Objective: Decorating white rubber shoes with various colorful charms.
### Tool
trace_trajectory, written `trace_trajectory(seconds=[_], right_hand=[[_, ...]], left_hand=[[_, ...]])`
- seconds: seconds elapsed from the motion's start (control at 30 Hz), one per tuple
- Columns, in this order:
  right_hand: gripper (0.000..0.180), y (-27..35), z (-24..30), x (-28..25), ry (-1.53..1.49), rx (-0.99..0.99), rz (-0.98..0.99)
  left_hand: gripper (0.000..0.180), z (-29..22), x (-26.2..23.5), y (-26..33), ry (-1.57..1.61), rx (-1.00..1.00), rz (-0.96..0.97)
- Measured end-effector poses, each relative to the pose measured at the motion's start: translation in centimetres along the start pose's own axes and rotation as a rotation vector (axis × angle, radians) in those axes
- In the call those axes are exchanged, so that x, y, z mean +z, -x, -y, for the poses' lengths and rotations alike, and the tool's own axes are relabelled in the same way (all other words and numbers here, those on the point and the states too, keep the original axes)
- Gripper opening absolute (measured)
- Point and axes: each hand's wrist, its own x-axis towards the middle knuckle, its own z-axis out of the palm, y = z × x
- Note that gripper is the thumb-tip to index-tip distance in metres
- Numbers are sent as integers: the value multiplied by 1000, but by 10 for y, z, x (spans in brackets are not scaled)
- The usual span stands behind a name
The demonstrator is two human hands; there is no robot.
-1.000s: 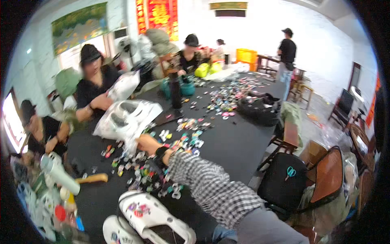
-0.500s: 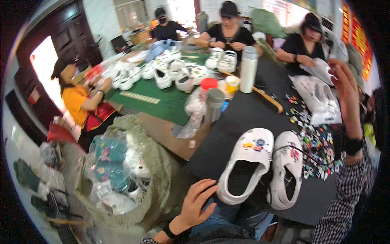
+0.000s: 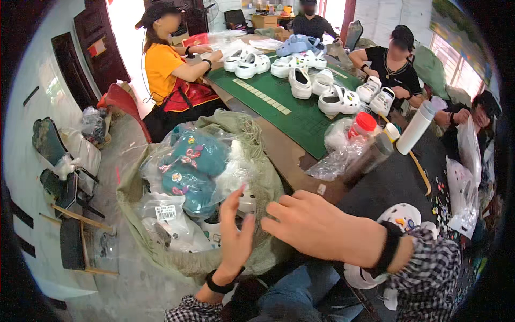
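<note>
My left hand is raised over the right side of an olive woven sack, fingers apart and holding nothing. Just right of it my right hand reaches across, fingers loosely bent and nothing visible in them. In the sack lies a clear plastic bag with teal clogs bearing pink charms. Bagged white shoes with a barcode label lie nearer to me. On the black table, a white clog with colourful charms is partly hidden behind my right forearm.
A green mat bears several white clogs and a blue pair. A red-lidded jar, a grey tumbler and a white bottle stand to the right. Several co-workers sit around the table; a red chair stands left.
The view has swung left toward the sack. My right hand has come from the far right, across the clogs, to beside my left hand. My left hand has left the clog's side.
</note>
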Motion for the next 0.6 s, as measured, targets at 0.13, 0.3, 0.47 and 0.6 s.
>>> trace_trajectory(seconds=[0.13, 0.3, 0.47, 0.6], right_hand=[[15, -51, -42, 50, -119, 63, 14], [30, -116, -83, 97, -423, 235, 8], [40, -144, -108, 179, -393, 554, -327], [27, -151, -109, 185, -600, 690, -121]], left_hand=[[44, 37, -25, -4, 737, -469, -225], [38, 87, -30, 18, 1086, -824, -452], [34, 102, -43, 14, 1252, -795, -475], [37, 109, -49, 11, 1372, -764, -479]])
